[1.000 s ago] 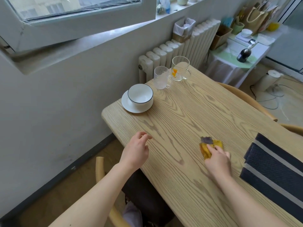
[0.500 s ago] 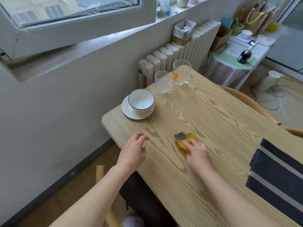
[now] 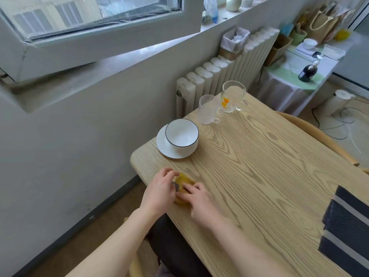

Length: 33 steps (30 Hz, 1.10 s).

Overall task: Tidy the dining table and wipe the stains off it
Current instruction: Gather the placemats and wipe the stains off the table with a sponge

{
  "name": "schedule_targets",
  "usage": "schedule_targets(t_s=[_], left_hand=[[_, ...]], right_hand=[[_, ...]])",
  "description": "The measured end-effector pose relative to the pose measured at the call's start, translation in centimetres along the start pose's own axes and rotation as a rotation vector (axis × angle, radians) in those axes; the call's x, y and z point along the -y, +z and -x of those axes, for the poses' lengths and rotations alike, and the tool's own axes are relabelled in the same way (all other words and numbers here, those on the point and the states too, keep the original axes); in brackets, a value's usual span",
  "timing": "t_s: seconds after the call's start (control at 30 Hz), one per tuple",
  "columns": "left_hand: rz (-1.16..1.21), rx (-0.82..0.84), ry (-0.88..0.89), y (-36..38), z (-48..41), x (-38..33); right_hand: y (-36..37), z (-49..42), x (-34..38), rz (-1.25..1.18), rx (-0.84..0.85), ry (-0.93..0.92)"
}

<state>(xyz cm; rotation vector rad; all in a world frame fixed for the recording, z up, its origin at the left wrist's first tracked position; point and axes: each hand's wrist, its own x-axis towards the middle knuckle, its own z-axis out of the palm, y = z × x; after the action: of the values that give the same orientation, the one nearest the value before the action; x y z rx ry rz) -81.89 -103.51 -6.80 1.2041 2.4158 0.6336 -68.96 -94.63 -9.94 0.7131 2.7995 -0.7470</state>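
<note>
Wooden bench (image 3: pixel 259 176), yellow cloth (image 3: pixel 184 181) flat near its left corner, right hand (image 3: pixel 199 200) fingers straight, pressing on cloth, left hand (image 3: pixel 159 191) curled at cloth's edge, grip unclear, both forearms extended forward

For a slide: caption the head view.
Left hand and right hand meet at a yellow cloth on the wooden table near a white bowl.

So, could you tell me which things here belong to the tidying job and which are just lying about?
Job: yellow wiping cloth, pale wooden dining table, white bowl, white saucer, frosted glass mug, clear printed glass mug, dark striped placemat.
Lying about: white ribbed radiator, lined waste bin, dark bottle.
</note>
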Motion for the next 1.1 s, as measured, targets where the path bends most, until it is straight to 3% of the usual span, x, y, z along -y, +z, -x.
schedule_targets(t_s=[0.1, 0.27, 0.37, 0.43, 0.5, 0.57, 0.63, 0.77, 0.9, 1.1], left_hand=[[-0.011, 0.014, -0.010, -0.5, -0.7, 0.6], [0.002, 0.031, -0.045, -0.9, -1.4, 1.0], [-0.015, 0.034, -0.071, -1.0, -1.7, 1.2], [-0.013, 0.067, -0.124, -0.9, -2.2, 1.2], [0.044, 0.089, -0.214, -1.0, -2.6, 1.0], [0.207, 0.102, -0.321, -1.4, -3.6, 0.4], [0.422, 0.086, -0.439, -2.1, -4.9, -0.1], [0.649, 0.093, -0.591, -2.9, -7.7, -0.4], [0.632, 0.107, -0.636, -2.8, -9.6, -0.1], [0.599, 0.137, -0.620, -2.1, -11.6, -0.2]], right_hand=[[-0.9, 0.5, -3.9, 0.039, -0.067, 0.050], [-4.2, 2.0, -12.0, -0.014, -0.269, 0.561], [-4.4, 1.7, -11.7, -0.054, -0.325, 0.784], [-3.6, 0.8, -9.1, -0.027, -0.297, 0.719], [-2.0, -0.2, -5.5, -0.029, -0.217, 0.498], [-1.2, -1.0, -3.0, -0.028, -0.139, 0.304], [-1.9, -1.6, -2.5, -0.008, -0.124, 0.231], [-4.0, -2.0, -5.9, 0.026, -0.182, 0.388], [-4.8, -1.4, -8.6, -0.045, -0.279, 0.618], [-3.6, -2.1, -7.8, -0.037, -0.346, 0.612]])
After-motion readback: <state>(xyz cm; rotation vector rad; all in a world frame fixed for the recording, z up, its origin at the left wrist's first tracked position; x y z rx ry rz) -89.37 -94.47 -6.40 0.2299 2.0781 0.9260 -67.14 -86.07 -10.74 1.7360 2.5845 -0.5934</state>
